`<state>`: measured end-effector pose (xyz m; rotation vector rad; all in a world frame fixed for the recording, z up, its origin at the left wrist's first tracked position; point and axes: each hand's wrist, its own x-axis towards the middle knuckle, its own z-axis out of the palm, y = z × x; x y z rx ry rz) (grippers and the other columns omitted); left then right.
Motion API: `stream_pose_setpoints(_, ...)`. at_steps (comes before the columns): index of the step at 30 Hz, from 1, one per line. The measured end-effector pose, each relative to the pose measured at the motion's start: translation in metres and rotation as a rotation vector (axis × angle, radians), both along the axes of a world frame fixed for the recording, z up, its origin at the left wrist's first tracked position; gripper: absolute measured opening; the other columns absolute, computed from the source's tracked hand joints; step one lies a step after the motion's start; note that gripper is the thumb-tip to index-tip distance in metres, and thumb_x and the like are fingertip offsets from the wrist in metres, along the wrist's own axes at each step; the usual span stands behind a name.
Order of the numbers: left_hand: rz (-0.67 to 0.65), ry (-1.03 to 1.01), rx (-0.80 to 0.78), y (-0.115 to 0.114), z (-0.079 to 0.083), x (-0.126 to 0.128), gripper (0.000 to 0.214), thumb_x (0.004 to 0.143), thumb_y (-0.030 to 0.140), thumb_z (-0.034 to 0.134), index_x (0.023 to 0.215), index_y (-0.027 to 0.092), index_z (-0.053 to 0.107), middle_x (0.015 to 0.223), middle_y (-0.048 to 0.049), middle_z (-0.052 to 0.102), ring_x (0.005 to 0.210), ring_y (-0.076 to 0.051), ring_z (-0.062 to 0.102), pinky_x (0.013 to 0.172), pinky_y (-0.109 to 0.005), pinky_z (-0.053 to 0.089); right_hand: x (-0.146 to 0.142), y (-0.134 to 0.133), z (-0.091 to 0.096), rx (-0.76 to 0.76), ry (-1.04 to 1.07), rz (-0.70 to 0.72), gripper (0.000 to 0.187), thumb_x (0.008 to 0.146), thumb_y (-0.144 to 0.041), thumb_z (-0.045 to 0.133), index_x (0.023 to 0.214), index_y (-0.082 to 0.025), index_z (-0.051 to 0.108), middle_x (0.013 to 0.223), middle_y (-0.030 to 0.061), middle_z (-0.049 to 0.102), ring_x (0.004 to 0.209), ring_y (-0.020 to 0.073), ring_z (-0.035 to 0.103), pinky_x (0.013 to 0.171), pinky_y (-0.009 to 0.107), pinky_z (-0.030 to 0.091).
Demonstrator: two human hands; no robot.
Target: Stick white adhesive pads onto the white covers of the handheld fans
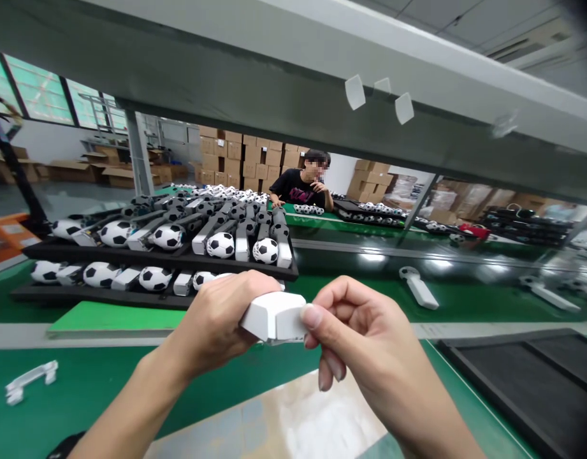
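Note:
A white plastic housing [274, 317] with angled faces is held up over the bench, its end towards me. My left hand [221, 319] is wrapped round its left side. At its right edge, the thumb and forefinger of my right hand [345, 325] are closed in a pinch. The other fingers of that hand are curled below. Whether a separate small piece sits between those fingertips I cannot tell. Below both hands lies a worn, pale sheet [293, 421] on the green bench top [217, 395].
Black trays [293, 264] of soccer-ball-patterned units stand stacked at left, behind a bright green board [116, 317]. A white bracket [31, 380] lies left; a white handled part [419, 287] lies on the belt. A black tray [527, 382] is at right. A person [300, 188] sits opposite.

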<state>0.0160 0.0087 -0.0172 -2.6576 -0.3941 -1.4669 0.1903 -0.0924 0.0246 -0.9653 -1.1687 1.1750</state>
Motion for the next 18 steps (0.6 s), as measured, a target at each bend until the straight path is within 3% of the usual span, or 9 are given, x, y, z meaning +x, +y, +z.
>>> stream_pose_setpoints(18, 0.008, 0.015, 0.016, -0.0005, -0.0001, -0.0007, 0.014, 0.091, 0.015, 0.053, 0.104, 0.019, 0.052, 0.09, -0.0041, 0.072, 0.075, -0.016, 0.071, 0.062, -0.024, 0.053, -0.0019, -0.0007, 0.0022, 0.011, -0.063, -0.022, 0.026, 0.077, -0.031, 0.082, 0.071, -0.018, 0.061, 0.059, -0.0035, 0.066, 0.043, 0.0044, 0.052, 0.04, 0.011, 0.05)
